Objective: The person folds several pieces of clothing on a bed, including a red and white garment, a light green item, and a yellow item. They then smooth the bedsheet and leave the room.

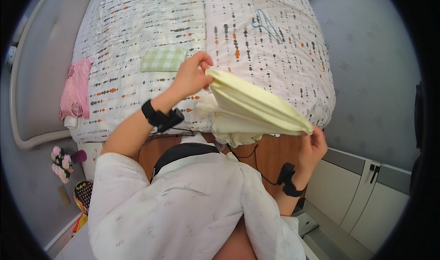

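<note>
A pale yellow garment [256, 103] is stretched between my two hands, in front of the bed's near edge. My left hand [192, 74] pinches its upper left corner between thumb and fingers. Lower and farther right, my right hand [314, 145] grips the opposite corner. The top edge slants down from left to right in soft pleats, and the rest of the cloth hangs bunched below. Its exact kind cannot be made out. Black bands with small boxes are strapped on both my wrists.
On the patterned bed [151, 26] lie a green checked folded cloth [163, 60], a blue clothes hanger [270, 28] and a pink cloth [75, 90] at the left. Pink flowers [62, 164] stand lower left. White cabinets [337, 186] are at the right. Cables trail over the wooden floor [275, 154].
</note>
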A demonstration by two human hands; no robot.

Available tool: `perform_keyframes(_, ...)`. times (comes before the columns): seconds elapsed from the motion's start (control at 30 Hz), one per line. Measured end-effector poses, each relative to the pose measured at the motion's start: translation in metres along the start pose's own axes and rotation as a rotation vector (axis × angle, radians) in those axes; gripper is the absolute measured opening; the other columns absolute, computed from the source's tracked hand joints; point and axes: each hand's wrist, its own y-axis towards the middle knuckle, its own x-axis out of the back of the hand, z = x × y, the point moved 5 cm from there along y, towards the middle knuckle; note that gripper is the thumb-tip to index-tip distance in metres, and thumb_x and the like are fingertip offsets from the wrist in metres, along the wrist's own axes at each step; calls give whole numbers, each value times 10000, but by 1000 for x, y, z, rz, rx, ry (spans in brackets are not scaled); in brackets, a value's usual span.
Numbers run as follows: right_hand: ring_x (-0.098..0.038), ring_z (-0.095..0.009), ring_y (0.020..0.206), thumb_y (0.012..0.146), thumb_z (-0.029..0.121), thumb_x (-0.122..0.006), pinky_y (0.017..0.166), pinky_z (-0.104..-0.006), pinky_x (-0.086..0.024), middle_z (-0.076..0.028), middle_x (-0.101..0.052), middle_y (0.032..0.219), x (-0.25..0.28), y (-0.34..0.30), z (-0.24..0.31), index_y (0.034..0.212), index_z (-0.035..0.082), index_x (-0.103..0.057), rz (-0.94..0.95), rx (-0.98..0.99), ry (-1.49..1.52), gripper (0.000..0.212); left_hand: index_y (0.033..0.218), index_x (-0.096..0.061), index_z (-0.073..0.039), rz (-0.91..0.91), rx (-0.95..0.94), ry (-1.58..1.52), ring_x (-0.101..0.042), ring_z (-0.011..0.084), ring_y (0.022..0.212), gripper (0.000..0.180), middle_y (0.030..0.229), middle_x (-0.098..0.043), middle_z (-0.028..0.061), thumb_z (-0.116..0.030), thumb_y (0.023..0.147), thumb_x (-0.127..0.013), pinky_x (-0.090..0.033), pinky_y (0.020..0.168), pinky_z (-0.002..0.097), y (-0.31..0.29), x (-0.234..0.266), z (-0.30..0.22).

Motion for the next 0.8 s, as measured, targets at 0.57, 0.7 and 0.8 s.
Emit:
perform_keyframes(0.57,-569,-88,876,866,80,-608,793,-211,-438,-45,-627,939,87,114,108,1036,-32,-583,-147,312,200,206,739,-586,6,-31,-504,424,-535,117,486,38,606,-556,42,6,724,-551,-446,427,235,0,-16,-293)
perform_keyframes(0.7,-568,-81,870,869,87,-606,781,-208,-443,-43,-627,936,81,119,113,1034,-36,-580,-104,347,212,207,723,-557,-10,-93,-465,373,-517,112,482,33,604,-537,36,21,720,-546,-435,415,231,2,-6,-296)
perform_keyframes(0.8,-566,-79,871,870,88,-605,782,-208,-443,-40,-626,942,78,120,117,1033,-35,-579,-66,365,206,206,721,-552,-13,-52,-442,378,-491,110,467,38,597,-522,33,25,717,-553,-411,406,229,5,-2,-294)
